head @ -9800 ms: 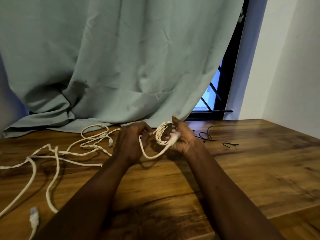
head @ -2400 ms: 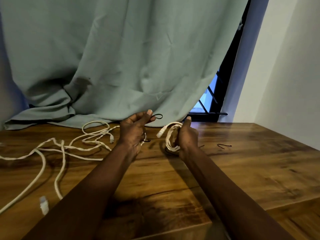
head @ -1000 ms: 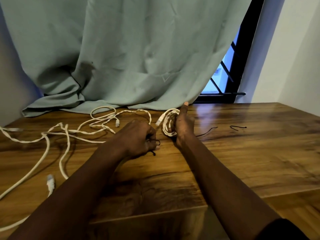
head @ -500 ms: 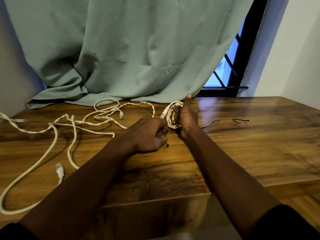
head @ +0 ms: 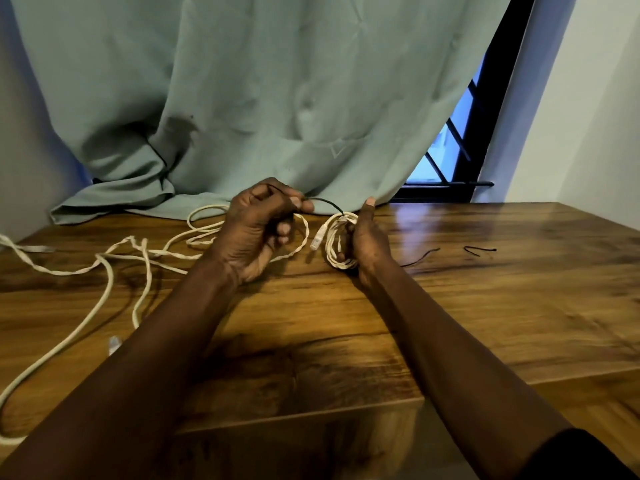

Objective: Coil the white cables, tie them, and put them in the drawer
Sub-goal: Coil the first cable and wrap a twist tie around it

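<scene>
The coiled white cable (head: 337, 245) is held just above the wooden table (head: 485, 306), a little right of the middle of the frame; it is gripped by the right hand (head: 365, 239), with the fingers curled round the loops and the thumb stuck up. A thin black tie (head: 327, 202) is pinched between the thumb and first finger of the left hand (head: 258, 230); its far end is seen to run down to the top of the coil.

The cable is judged to be light, bendy and a bit springy, so the loops may pop open if the grip is let go; it is best held across all the loops at once, away from the plug (head: 317, 239), so room is left for the tie. The tie looks thin and wiry and could slip; it should be pinched near its end.

More loose white cables (head: 104, 268) are spread at the left of the frame, not yet coiled; spare black ties (head: 479, 250) lie at the right; no drawer is seen.

Half a second ago the left hand was lower and bunched like a fist beside the coil; now it has been lifted and the tie is pulled up and out; the coil is gripped the same way as before.
</scene>
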